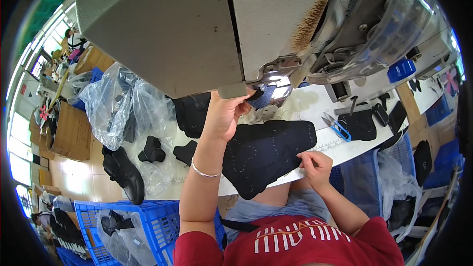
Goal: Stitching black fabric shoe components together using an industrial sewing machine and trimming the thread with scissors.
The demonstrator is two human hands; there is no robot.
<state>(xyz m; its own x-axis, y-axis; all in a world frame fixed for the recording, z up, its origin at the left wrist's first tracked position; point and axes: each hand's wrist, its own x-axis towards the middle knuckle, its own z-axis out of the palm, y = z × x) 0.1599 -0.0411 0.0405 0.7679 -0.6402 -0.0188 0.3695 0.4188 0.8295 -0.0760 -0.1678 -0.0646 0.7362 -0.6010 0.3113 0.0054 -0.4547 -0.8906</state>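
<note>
A black fabric piece (271, 143) with white dashed marks lies flat on the white desk (308, 111), below the sewing machine head (167, 24), its lower corner hanging over the front edge toward the person's lap. The right hand (317, 168) is at its right-hand edge, thumb and forefinger pinching the border, the other fingers curled in. The left hand (230, 113) is raised above the piece's upper left part, beneath the machine head and next to a shiny, rounded metal part (278, 91); its fingers are bent and partly hidden, so whether they grasp anything cannot be told. A bracelet (206, 174) circles the left wrist.

To the right of the fabric, blue-handled thread snips (340, 130) lie open-bladed near another black piece (358, 123). Left of the left forearm are a small three-lobed black piece (152, 150) and a clear plastic bag (125, 103). A black shoe (123, 173) sits at the desk's left end, above a blue plastic crate (160, 219) that stands beside the person. Farther left, a cardboard box (72, 130) stands on the tiled floor (74, 180).
</note>
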